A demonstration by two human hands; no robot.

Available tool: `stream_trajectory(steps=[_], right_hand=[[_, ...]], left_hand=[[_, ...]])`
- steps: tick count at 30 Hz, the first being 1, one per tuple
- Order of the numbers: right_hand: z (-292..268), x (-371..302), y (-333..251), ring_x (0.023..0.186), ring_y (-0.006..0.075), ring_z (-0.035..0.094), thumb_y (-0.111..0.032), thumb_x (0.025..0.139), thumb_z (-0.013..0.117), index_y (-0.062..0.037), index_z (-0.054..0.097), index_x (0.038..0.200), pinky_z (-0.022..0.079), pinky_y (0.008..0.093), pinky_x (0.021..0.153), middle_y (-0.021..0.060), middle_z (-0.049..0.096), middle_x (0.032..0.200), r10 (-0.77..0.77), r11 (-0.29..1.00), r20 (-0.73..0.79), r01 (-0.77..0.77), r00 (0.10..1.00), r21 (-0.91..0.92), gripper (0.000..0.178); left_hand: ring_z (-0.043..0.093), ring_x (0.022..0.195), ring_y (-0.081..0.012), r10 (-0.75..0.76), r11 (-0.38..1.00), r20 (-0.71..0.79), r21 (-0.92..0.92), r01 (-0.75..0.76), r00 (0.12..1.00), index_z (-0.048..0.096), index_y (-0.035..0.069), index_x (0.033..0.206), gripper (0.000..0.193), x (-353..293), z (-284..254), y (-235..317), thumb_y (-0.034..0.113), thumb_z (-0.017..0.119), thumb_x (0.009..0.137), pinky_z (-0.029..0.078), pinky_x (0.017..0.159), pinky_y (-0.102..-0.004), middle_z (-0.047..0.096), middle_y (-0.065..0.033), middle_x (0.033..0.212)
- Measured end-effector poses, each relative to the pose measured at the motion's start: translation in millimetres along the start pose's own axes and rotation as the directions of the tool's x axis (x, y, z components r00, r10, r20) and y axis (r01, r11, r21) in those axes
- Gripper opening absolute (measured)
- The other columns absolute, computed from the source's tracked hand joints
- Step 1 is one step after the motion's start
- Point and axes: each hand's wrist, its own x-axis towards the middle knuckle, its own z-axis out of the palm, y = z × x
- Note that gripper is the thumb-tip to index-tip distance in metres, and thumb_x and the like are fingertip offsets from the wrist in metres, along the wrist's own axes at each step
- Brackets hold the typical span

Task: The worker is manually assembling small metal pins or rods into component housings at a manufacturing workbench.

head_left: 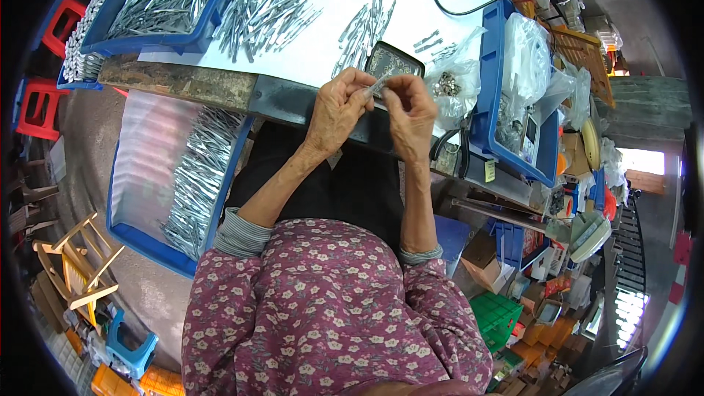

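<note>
Two hands: your left hand [341,106] and right hand [412,114] meet at the near edge of the bench, in front of your body.
Left grip: your thumb and fingers are pinched nearly closed on a slim silvery piece [378,88].
Right grip: thumb and forefinger are drawn together at the other end of that piece; whether they also hold a smaller part, you cannot tell from here.
Silvery piece: it sits between your fingertips, just at the near side of the black tray [403,54]; its finer shape is too small to make out.
Metal strips: a loose group [367,26] lies just beyond the tray, with a larger heap [265,13] to its left.
Blue bins: one [209,18] full of strips stands at the bench's far left; another [150,253], below bench height at your left, holds more; a third [480,114], at your right, holds clear bags.
Clear bag: a bag of small round parts [449,84] lies right beside the tray.
Black-handled tool: it rests near your right wrist [463,150].
</note>
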Motion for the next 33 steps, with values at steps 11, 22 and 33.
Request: stream_trajectory(steps=[11, 22, 33], right_hand=[[5, -2, -3, 0.065, 0.0070, 0.054, 0.001, 0.076, 0.059, 0.0010, 0.055, 0.087, 0.044, 0.0189, 0.058, 0.0033, 0.058, 0.076, 0.125, 0.964, 0.000, -0.121, 0.992, 0.238, 0.011], [7, -1, 3, 0.063, 0.0051, 0.055, -0.001, 0.077, 0.062, -0.0001, 0.056, 0.086, 0.044, 0.0167, 0.055, 0.0016, 0.058, 0.073, 0.133, 0.971, -0.025, -0.125, 0.991, 0.206, 0.010], [10, -3, 7, 0.064, 0.0057, 0.056, 0.000, 0.077, 0.062, 0.0001, 0.056, 0.085, 0.045, 0.0173, 0.056, 0.0017, 0.059, 0.074, 0.073, 0.986, -0.055, -0.064, 0.996, 0.155, 0.010]], left_hand=[[0.045, 0.059, -0.0024, 0.017, 1.000, -0.022, -0.018, -0.017, 1.000, 0.052, 0.000, 0.092, 0.008, 0, -1, -1, 0.003, 0.048, 0.086, 0.036, 0.051, -0.0155, 0.052, 0.0007, 0.065], [0.045, 0.061, -0.0030, 0.017, 1.000, -0.003, 0.016, -0.017, 1.000, 0.052, -0.001, 0.092, 0.008, -2, -1, 0, 0.001, 0.046, 0.086, 0.037, 0.053, -0.0155, 0.051, 0.0007, 0.067], [0.045, 0.059, -0.0035, 0.087, 0.993, -0.045, 0.084, -0.083, 0.995, 0.052, 0.000, 0.089, 0.007, -1, 1, -7, 0.002, 0.046, 0.086, 0.037, 0.053, -0.0172, 0.051, 0.0009, 0.064]])
